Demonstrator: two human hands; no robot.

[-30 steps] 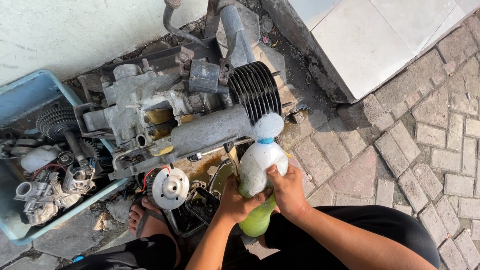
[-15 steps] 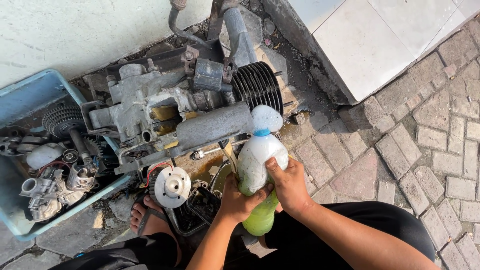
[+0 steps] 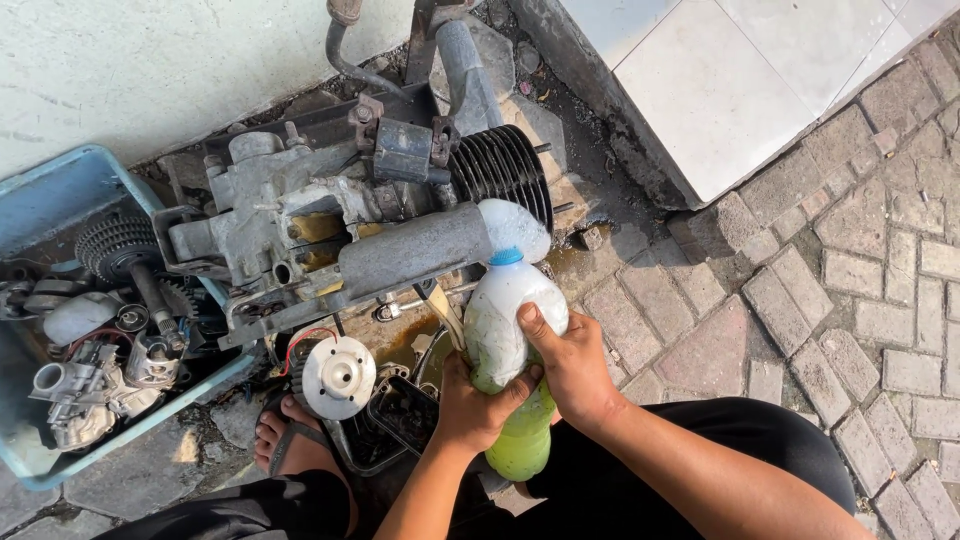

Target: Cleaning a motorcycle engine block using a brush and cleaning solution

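Both hands grip a plastic bottle [image 3: 500, 320] with a blue cap, its top whitish and foamy, its lower part green. My left hand [image 3: 475, 405] wraps the bottle's lower middle from the left. My right hand [image 3: 572, 365] clasps it from the right, thumb across the front. The capped end points toward a grey engine block [image 3: 330, 235] with a black finned cylinder [image 3: 500, 175] lying on the ground just ahead. White foam [image 3: 515, 228] sits on the engine right beyond the cap.
A blue plastic tub [image 3: 60, 200] at left holds gears and several metal engine parts. A round silver flywheel part [image 3: 338, 377] lies beside my sandalled foot [image 3: 290, 440]. A small dark tray [image 3: 400, 415] sits below. Brick paving and a white tiled step [image 3: 730, 80] lie right.
The bottle and both hands stay together near the engine's cylinder end; the view has shifted slightly and the bottle's cap sits a little nearer the foam.
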